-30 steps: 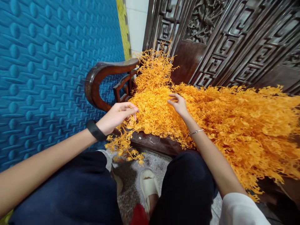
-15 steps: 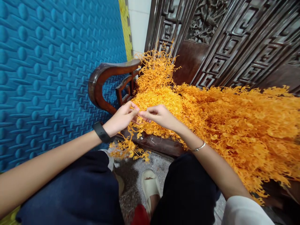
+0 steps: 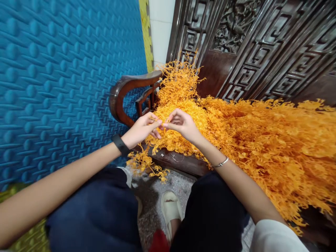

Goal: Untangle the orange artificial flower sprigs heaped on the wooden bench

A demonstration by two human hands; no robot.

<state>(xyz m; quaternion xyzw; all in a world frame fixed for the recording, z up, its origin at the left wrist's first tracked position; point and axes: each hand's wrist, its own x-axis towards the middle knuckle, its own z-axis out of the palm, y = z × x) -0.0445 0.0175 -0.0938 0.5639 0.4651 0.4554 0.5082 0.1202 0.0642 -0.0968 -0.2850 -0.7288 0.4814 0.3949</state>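
Note:
Both hands meet in front of a heap of orange plastic sprigs (image 3: 183,105), fingertips almost touching. My left hand (image 3: 143,129), with a black band on the wrist, pinches thumb and forefinger on a small bit of an orange sprig. From the right, my right hand (image 3: 183,126) pinches at the same spot, its fingers curled and thumb pointing left; what lies between its tips is too small to make out. Below my left hand, an orange plastic sprig (image 3: 147,162) hangs over the bench's front edge; whether that hand holds its stem is hidden.
The heap lies on a dark wooden bench (image 3: 181,162) with a curved armrest (image 3: 118,92) and a carved back (image 3: 223,63). More orange sprigs (image 3: 275,147) spread far to the right. A blue foam mat (image 3: 52,87) stands at left. My slippered foot (image 3: 172,210) rests on the floor.
My right hand's fingers have lifted and opened out somewhat, and its thumb now shows pointing left. Both hands stay close together. The whole view has shifted slightly.

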